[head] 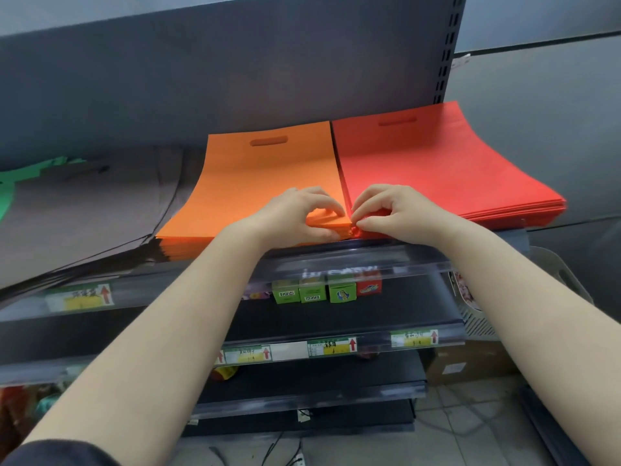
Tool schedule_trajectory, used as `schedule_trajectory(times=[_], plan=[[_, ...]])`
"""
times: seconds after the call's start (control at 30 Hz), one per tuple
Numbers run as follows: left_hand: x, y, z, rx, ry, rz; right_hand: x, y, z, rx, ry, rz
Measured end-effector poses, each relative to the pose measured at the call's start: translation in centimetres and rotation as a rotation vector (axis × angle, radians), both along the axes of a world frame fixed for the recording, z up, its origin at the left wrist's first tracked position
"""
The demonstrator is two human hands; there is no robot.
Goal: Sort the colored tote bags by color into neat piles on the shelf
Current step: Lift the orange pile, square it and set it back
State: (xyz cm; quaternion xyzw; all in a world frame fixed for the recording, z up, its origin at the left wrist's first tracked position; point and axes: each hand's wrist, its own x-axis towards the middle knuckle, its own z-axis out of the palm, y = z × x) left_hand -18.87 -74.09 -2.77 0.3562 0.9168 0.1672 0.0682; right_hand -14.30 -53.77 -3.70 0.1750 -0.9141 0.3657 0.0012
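Head view: left hand [299, 213] was curled over the near right corner of the orange pile [265, 176], fingers on top and thumb at the front edge, pinching the corner of the bags. Right hand [393, 210] was curled likewise on the near left corner of the red pile [437, 163], fingertips and thumb pinching the edge. Both hands nearly met at the seam between the two piles.

Orange and red piles lay flat, side by side and touching, on the top shelf [420, 253]; each top bag showed a cut-out handle slot at its far end. Red pile's right edge overhung the shelf end.

Left of orange: a brown pile [87, 203], fanned and less tidy, its near edge drooping over the shelf front. Green bags [6, 196] were at the far left, mostly out of frame.

Lower shelf held small green boxes [312, 290] and a red box [369, 286]. Price tags [332, 348] were clipped to the shelf rails.
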Motion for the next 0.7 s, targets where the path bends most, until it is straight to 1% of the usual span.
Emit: schedule_trajectory(times=[0.2,0.27,0.33,0.43,0.53,0.6,0.7], plan=[[0.0,-0.5,-1.0,0.174,-0.086,0.037,-0.1,-0.2,0.0,0.072,-0.012,0.037],[-0.1,-0.5,-1.2,0.189,-0.079,0.037,-0.1,-0.2,0.1,0.082,-0.030,0.045],[-0.2,-0.4,-1.2,0.183,-0.080,0.035,-0.1,-0.1,0.2,0.044,-0.030,0.018],[-0.3,-0.1,-1.3,0.201,-0.079,0.032,-0.4,-0.1,0.2,-0.079,0.020,-0.071],[-0.4,0.3,-1.6,0.219,-0.050,0.058,-0.6,-0.5,0.3,-0.097,0.007,-0.078],[-0.3,0.5,-1.7,0.252,-0.030,0.067,-0.7,-0.6,0.3,-0.041,0.059,-0.081],[0.5,0.1,-1.3,0.388,-0.051,0.104,-0.9,0.0,0.3,0.057,0.213,-0.138]])
